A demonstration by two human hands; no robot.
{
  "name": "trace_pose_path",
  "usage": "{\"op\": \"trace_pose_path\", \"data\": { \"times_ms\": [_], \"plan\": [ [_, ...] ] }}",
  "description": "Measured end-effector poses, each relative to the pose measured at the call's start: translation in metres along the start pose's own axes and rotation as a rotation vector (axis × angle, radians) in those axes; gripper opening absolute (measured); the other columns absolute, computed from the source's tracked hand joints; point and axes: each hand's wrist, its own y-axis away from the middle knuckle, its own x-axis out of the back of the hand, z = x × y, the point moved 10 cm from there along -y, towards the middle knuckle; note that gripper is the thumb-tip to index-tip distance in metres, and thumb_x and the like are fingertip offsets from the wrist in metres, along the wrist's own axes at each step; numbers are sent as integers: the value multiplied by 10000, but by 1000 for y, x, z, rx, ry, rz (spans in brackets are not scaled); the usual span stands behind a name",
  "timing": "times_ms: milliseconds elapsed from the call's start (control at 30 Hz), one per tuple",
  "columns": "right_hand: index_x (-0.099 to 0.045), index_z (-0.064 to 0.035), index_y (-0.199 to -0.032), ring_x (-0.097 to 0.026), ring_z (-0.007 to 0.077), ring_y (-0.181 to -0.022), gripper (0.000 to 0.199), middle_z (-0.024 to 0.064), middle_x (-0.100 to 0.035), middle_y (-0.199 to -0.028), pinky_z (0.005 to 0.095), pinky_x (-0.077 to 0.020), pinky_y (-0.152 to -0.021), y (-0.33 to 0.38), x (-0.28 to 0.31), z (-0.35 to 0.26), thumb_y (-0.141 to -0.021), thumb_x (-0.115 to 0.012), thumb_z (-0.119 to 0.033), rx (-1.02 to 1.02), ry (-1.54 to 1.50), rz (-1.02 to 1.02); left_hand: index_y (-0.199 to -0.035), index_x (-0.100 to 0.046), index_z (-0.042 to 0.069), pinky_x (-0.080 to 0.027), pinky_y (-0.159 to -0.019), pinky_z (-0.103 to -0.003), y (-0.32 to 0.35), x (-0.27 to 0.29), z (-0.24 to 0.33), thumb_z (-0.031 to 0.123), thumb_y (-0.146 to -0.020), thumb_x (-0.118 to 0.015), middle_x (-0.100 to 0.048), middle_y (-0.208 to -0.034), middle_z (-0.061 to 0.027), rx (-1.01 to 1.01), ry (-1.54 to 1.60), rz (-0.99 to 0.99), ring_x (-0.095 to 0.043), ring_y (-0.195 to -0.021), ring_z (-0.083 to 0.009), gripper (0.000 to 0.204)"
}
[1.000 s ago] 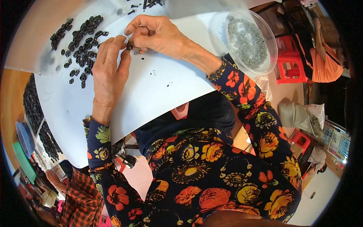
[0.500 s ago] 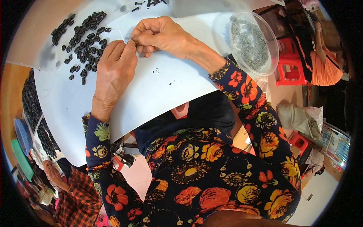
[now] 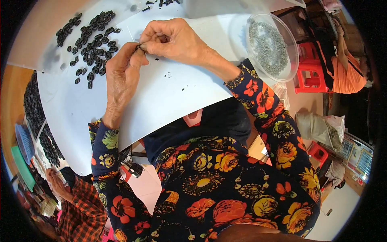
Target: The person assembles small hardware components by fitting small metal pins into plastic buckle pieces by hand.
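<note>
Head view is looking straight down on a person in a flowered long-sleeved top, sitting at a white desk [image 3: 181,92] and working with both hands raised just above its surface. The left hand [image 3: 123,74] and the right hand [image 3: 173,40] are meeting fingertip to fingertip, and between them they are pinching a small dark part [image 3: 141,47]; it is too tiny and too covered by the fingers for me to say what shape it is. Both hands are closed down tight around it, the thumbs and forefingers pressed together and the other fingers curled in, the hold one would use for fitting two little pieces. The part is sitting at the meeting point of the two hands, over the upper middle of the desk. Just beyond the left hand a heap of small black rings [image 3: 90,36] is lying loose on the desk, probably within easy reach for picking. Off to the right, near the right forearm, a clear round bowl [image 3: 291,60] is holding a mass of small grey metal pieces [image 3: 266,48]. At the lower left, another person in a checked shirt [image 3: 82,213] is sitting near the floor, well apart.
</note>
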Motion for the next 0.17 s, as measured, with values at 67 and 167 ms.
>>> {"op": "trace_pose_path", "data": {
  "times_ms": [67, 167],
  "plan": [
    [-633, -14, -896, -515, 36, -620, 95, -19, -593, -709, 183, -430, -557, 0, 0, -8, -830, -625, -82, 74, 29, 1, -915, -590, -5, -378, -623, -201, 1, 3, 2, 157, -900, -478, -567, -690, -9, -9, 37, 28, -473, -671, -62, 198],
    [-641, -23, -905, -525, 34, -637, 103, -11, -610, -735, 182, -435, -564, 1, 10, 0, -835, -620, -95, -40, 11, 64, -910, -596, -2, -392, -662, -204, 2, 2, 3, 156, -902, -481, -572, -697, -15, 15, 112, 6, -484, -693, -69, 195]
  ]
}}
